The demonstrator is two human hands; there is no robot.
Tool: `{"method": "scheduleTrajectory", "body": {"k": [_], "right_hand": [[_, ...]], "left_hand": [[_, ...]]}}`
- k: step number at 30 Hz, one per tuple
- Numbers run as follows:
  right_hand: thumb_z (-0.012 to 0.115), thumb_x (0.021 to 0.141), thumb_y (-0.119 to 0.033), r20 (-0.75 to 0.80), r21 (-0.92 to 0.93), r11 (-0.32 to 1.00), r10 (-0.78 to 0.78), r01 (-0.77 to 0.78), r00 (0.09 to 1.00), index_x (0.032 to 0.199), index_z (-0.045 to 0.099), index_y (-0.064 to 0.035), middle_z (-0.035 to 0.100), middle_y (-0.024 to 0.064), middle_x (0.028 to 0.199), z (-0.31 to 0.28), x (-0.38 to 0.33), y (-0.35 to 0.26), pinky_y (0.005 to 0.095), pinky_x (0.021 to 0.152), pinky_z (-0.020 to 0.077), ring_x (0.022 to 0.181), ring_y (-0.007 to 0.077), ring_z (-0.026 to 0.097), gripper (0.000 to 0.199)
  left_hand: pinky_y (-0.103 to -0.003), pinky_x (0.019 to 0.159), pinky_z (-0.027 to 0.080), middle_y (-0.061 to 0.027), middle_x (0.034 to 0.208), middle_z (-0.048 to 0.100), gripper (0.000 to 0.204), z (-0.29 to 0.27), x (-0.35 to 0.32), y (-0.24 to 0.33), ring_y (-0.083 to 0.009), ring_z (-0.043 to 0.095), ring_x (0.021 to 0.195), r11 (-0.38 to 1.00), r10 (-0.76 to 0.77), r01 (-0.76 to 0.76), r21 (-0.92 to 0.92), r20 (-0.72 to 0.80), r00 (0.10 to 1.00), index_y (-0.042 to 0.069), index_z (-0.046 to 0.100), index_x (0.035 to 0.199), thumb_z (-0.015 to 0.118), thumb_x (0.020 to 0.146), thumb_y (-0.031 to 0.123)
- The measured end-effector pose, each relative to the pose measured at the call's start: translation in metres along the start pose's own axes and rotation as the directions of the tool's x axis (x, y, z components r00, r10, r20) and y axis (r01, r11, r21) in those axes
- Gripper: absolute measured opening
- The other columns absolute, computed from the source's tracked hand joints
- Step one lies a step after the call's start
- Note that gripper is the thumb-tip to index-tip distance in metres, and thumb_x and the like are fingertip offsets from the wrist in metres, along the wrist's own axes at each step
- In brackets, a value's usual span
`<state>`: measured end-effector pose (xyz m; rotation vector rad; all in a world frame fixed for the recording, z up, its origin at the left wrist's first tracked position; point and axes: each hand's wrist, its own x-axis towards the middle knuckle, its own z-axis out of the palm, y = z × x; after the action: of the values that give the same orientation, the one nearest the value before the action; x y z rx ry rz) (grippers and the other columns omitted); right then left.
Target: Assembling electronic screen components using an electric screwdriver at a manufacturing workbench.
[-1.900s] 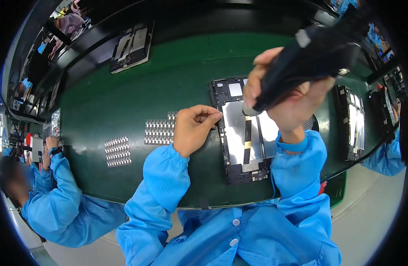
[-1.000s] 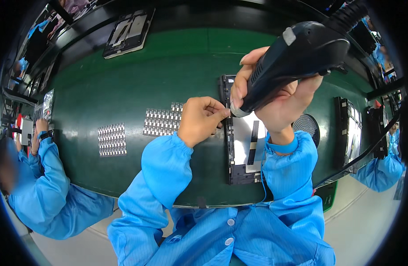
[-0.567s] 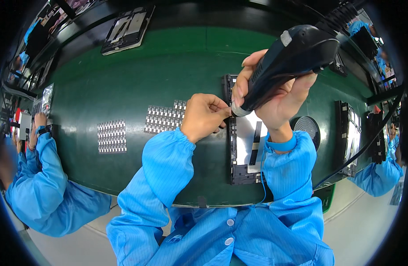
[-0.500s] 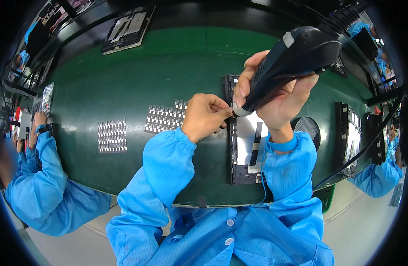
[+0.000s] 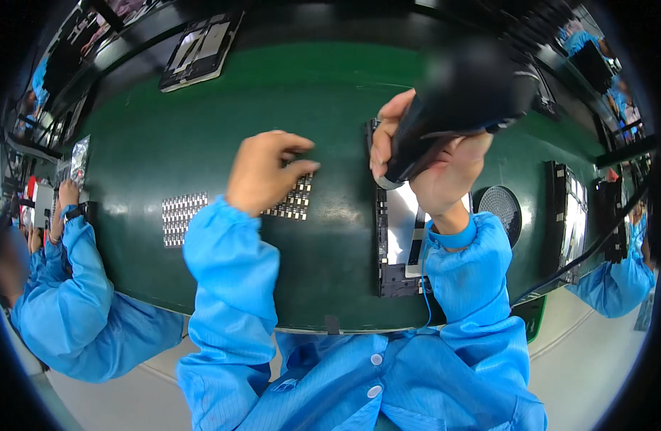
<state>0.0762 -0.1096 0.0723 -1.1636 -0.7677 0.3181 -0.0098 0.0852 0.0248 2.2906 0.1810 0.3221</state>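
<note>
My right hand [image 5: 445,169] is wrapped round a black hand tool [image 5: 459,100] with a cord and a silvery nozzle. That nozzle points down at the left side of a device panel [image 5: 391,276], which has a black frame and a shiny silver middle. The tool and hand hide its upper part. My left hand [image 5: 266,169] hovers over a sheet of small dark-and-white parts [image 5: 296,205], thumb and fingers apart, slightly blurred. Nothing shows between them. Part of that sheet is hidden under the hand. A similar sheet [image 5: 181,219] lies farther left.
A round black dish [image 5: 501,208] sits right of the panel. More device panels stand at the right [image 5: 566,215] and far left [image 5: 203,50]. A black cable [image 5: 589,248] crosses the right side. A co-worker in blue [image 5: 64,287] sits at the left.
My left hand has left the panel's edge and moved left over the parts sheet, its fingers parting. The tool in my right hand has shifted slightly left.
</note>
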Motion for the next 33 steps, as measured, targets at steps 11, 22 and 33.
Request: {"method": "scheduleTrajectory", "body": {"k": [11, 22, 33], "right_hand": [[0.074, 0.073, 0.002, -0.209, -0.185, 0.937, -0.331, 0.295, 0.92, 0.091, 0.051, -0.0031, 0.058, 0.0078, 0.065, -0.096, -0.043, -0.065, 0.024, 0.046, 0.0471, 0.049, 0.0134, 0.056, 0.029], [0.073, 0.069, 0.009, -0.516, -0.155, 0.973, -0.227, 0.171, 0.826, 0.085, 0.054, -0.0018, 0.057, 0.0055, 0.061, -0.147, -0.082, -0.051, 0.0239, 0.043, 0.0446, 0.048, 0.012, 0.056, 0.027], [0.073, 0.073, 0.005, -0.465, -0.26, 0.96, -0.216, 0.101, 0.859, 0.088, 0.051, -0.0017, 0.058, 0.0068, 0.06, -0.153, -0.078, -0.041, 0.0244, 0.045, 0.0446, 0.047, 0.0128, 0.056, 0.028]], "left_hand": [[-0.03, 0.067, 0.048, -0.0059, 0.074, 0.064, 0.031, 0.001, -0.008, 0.004, -0.0186, 0.06, 0.073, 0.996, -0.082, 0.073, 0.052, 0.192, 0.978, 0.002, 0.066, 0.081, 0.084, 0.058, 0.009], [-0.026, 0.068, 0.047, -0.0061, 0.071, 0.065, 0.015, 0.039, -0.015, 0.008, -0.0148, 0.06, 0.069, 0.994, -0.11, 0.111, -0.01, 0.075, 0.991, 0.0, 0.066, 0.072, 0.078, 0.064, -0.001], [-0.026, 0.065, 0.05, -0.0121, 0.078, 0.066, 0.014, 0.06, -0.033, 0.024, -0.0168, 0.063, 0.071, 0.981, 0.188, -0.173, 0.087, -0.207, 0.96, -0.001, 0.065, 0.085, 0.071, 0.072, -0.005]]}}
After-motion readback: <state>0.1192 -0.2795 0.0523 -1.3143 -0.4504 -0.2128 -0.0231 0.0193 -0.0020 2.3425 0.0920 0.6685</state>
